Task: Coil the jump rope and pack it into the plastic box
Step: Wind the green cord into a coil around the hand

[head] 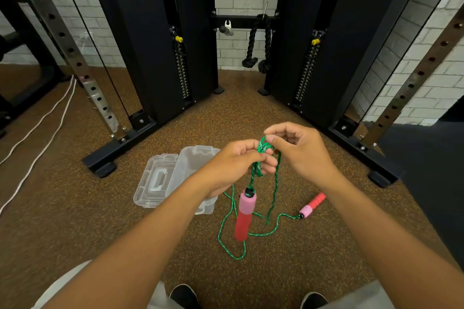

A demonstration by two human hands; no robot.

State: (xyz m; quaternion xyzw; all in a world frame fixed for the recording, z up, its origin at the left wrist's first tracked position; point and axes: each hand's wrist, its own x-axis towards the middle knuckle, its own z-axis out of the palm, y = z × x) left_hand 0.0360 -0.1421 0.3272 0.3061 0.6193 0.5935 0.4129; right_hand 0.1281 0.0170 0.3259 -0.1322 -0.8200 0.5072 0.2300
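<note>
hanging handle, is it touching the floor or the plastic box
Apart from both. In the head view the hanging handle dangles on the green rope below the left hand, beside the plastic box.

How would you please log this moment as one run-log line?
stage: coiling | left hand: holds rope coils | right hand: pinches rope | far handle: floor | box: open

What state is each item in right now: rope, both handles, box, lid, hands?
Green rope: partly coiled, rest loose on floor.
Near handle: hanging from the coil.
Far handle: lying on floor.
Plastic box: open, no rope inside.
Lid: off, beside box.
Left hand: gripping coil.
Right hand: pinching rope.
</note>
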